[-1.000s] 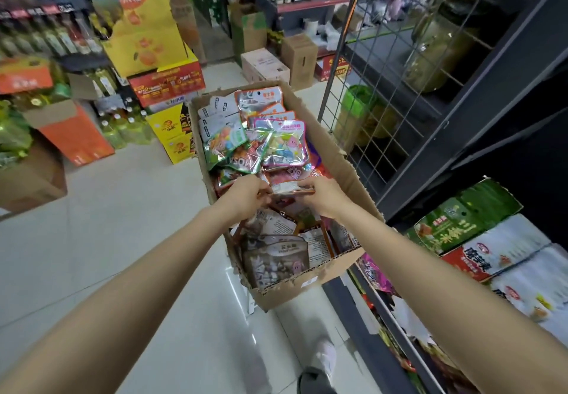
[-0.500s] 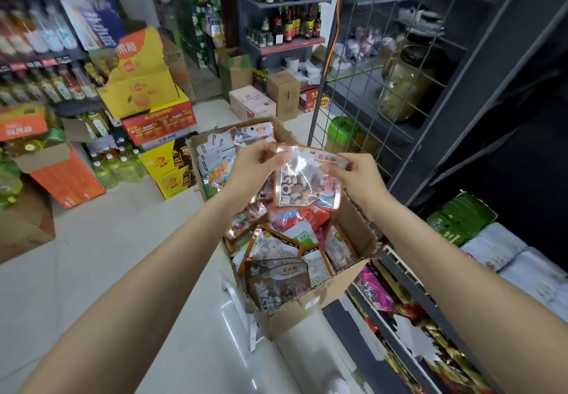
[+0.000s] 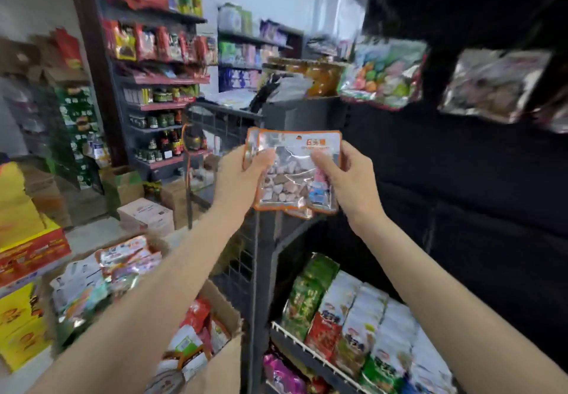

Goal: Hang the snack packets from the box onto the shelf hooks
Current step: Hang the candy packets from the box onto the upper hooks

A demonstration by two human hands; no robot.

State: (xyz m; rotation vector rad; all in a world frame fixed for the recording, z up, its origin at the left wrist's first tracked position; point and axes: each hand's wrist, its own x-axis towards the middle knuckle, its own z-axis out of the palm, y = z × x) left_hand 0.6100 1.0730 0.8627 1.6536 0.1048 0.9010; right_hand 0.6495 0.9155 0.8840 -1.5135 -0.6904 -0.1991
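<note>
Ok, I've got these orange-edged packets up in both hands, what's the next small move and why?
Probably lift the packets up and right toward the hanging packets: left hand and right hand hold them well below that row, none hooked yet.

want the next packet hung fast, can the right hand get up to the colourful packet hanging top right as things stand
Probably not at once: the right hand and left hand both grip the orange-edged packets. Open space lies toward the colourful hanging packet.
</note>
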